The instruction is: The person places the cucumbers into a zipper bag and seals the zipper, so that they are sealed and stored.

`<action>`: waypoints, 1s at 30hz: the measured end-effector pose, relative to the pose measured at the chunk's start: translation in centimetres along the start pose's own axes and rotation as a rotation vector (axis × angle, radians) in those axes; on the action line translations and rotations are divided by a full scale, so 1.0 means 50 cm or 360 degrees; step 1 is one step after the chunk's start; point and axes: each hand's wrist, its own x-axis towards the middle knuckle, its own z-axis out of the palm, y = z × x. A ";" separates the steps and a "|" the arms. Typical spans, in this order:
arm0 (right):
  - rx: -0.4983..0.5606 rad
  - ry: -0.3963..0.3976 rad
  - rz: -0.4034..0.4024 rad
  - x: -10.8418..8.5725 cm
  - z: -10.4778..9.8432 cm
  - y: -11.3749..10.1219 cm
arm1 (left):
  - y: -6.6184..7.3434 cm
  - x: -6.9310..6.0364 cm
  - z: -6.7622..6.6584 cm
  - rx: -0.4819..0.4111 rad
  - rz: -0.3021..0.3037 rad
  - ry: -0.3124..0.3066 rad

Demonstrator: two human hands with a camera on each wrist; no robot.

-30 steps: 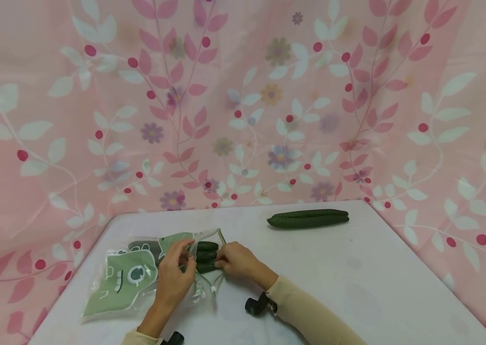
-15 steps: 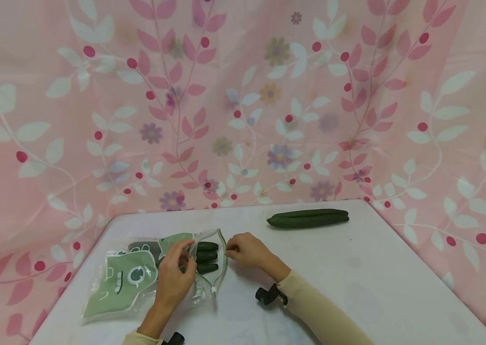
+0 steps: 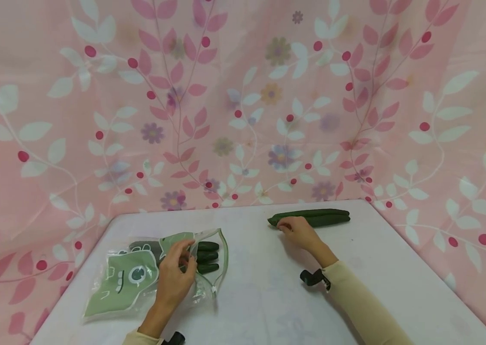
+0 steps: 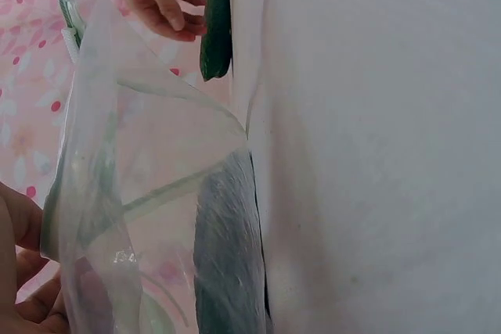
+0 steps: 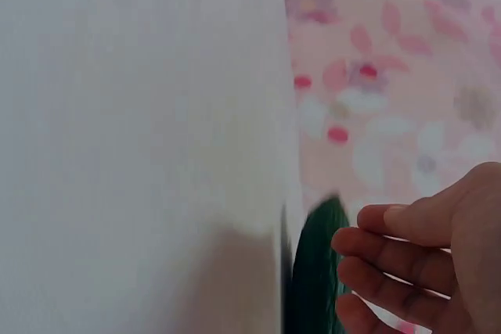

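Head view: the left hand (image 3: 176, 275) pinches the bag (image 3: 118, 290), with bagged cucumbers (image 3: 208, 257) showing at its mouth; the right hand (image 3: 301, 233), fingers loosely bent around nothing, is at the loose cucumbers (image 3: 331, 216) on the desk (image 3: 398, 282); slackening the left could let the mouth sag; a nudge might roll the loose ones.

In front of me to the left, a clear zip bag (image 3: 118, 287) with green cartoon print gapes rightward, blunt ends of dark-green cucumbers (image 3: 207, 257) showing inside; farther right, two loose cucumbers (image 3: 326, 219) lie lengthwise, touching.
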 end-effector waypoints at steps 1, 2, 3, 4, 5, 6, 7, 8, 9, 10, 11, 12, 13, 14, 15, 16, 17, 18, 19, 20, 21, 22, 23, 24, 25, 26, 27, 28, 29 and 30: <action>-0.0029 -0.0001 0.0033 0.000 -0.009 0.015 | 0.000 0.000 0.000 -0.0001 0.0003 0.0002; -0.0058 -0.0005 0.0078 0.000 -0.018 0.029 | 0.000 0.001 0.000 -0.0001 0.0002 0.0003; -0.0072 -0.0010 0.0113 0.001 -0.028 0.041 | 0.000 0.001 -0.001 -0.0001 0.0000 0.0004; -0.0091 -0.0011 0.0141 0.002 -0.038 0.055 | 0.000 0.001 -0.001 0.0001 -0.0004 0.0003; -0.0100 -0.0009 0.0169 0.004 -0.049 0.066 | 0.000 0.000 -0.001 0.0003 -0.0007 0.0003; -0.0112 0.0006 0.0185 0.006 -0.059 0.079 | 0.000 0.000 -0.001 0.0002 -0.0012 0.0000; -0.0129 0.0030 0.0200 0.008 -0.069 0.092 | 0.000 0.000 -0.001 0.0002 -0.0018 -0.0001; -0.0145 0.0051 0.0214 0.010 -0.080 0.104 | 0.001 0.000 -0.001 0.0003 -0.0022 -0.0005; -0.0154 0.0070 0.0229 0.012 -0.090 0.117 | 0.001 0.000 -0.001 0.0005 -0.0026 -0.0007; -0.0171 0.0078 0.0251 0.013 -0.099 0.129 | 0.001 0.000 0.000 0.0006 -0.0031 -0.0009; -0.0182 0.0079 0.0280 0.014 -0.109 0.141 | 0.001 0.000 0.000 0.0005 -0.0033 -0.0011; -0.0199 0.0071 0.0308 0.014 -0.117 0.153 | 0.001 0.000 0.000 0.0006 -0.0035 -0.0011; -0.0218 0.0055 0.0338 0.014 -0.125 0.164 | 0.001 -0.001 0.000 0.0010 -0.0033 -0.0008; -0.0230 0.0033 0.0378 0.013 -0.133 0.175 | 0.000 0.000 0.000 0.0014 -0.0032 -0.0006; -0.0236 0.0011 0.0420 0.012 -0.140 0.185 | 0.000 0.000 0.000 0.0017 -0.0029 -0.0003; -0.0240 -0.0010 0.0461 0.010 -0.145 0.193 | -0.001 0.000 0.000 0.0018 -0.0025 0.0000; -0.0246 -0.0022 0.0496 0.008 -0.149 0.202 | -0.001 0.000 0.000 0.0018 -0.0021 0.0001; -0.0253 -0.0026 0.0521 0.005 -0.151 0.210 | -0.001 0.000 0.000 0.0017 -0.0017 0.0004; -0.0253 -0.0018 0.0541 0.002 -0.153 0.216 | -0.002 0.000 0.000 0.0018 -0.0011 0.0006; -0.0249 0.0000 0.0553 -0.002 -0.154 0.223 | -0.002 0.000 0.000 0.0017 -0.0011 0.0007; -0.0252 0.0023 0.0552 -0.006 -0.154 0.228 | -0.002 0.000 0.000 0.0016 -0.0010 0.0009; -0.0259 0.0056 0.0544 -0.012 -0.154 0.234 | -0.002 0.000 0.000 0.0015 -0.0009 0.0010; -0.0271 0.0094 0.0526 -0.018 -0.154 0.239 | -0.002 0.000 0.000 0.0015 -0.0011 0.0010; -0.0288 0.0130 0.0507 -0.023 -0.155 0.244 | -0.001 0.000 0.000 0.0015 -0.0012 0.0010; -0.0306 0.0160 0.0491 -0.029 -0.155 0.249 | -0.001 0.001 0.000 0.0015 -0.0014 0.0009; -0.0325 0.0179 0.0480 -0.035 -0.156 0.254 | -0.001 0.001 0.000 0.0015 -0.0016 0.0007; -0.0333 0.0182 0.0473 -0.041 -0.158 0.257 | -0.001 0.001 0.000 0.0016 -0.0015 0.0006; -0.0343 0.0181 0.0473 -0.046 -0.159 0.261 | -0.002 0.000 0.000 0.0015 -0.0014 0.0004; -0.0353 0.0161 0.0476 -0.050 -0.161 0.265 | -0.002 0.000 0.000 0.0015 -0.0015 0.0003; -0.0361 0.0135 0.0480 -0.054 -0.163 0.268 | -0.002 -0.001 0.000 0.0014 -0.0015 0.0001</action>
